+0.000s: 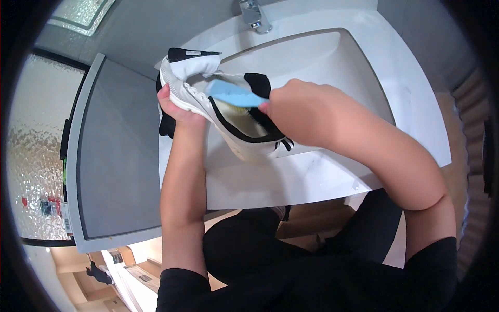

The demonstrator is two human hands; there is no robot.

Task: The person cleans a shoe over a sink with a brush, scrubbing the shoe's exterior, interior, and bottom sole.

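A white sneaker with black trim [241, 144] is tilted over the front left of the sink. Its opening faces up, and the tongue [195, 65] is pulled back. My left hand [179, 108] is closed around the sneaker's left side, by the sole. In my right hand [296, 109] is the handle of a light blue brush [234, 93]. The brush head lies over the shoe's opening, with yellowish bristles pointing down. My right fingers are mostly hidden behind the back of the hand.
The white sink basin [358, 67] is set in a white counter [249, 182]. A chrome faucet [254, 18] stands at the back. Some black item [166, 122] lies at the counter's left edge, partly covered by my left hand. A grey panel [119, 151] is on the left.
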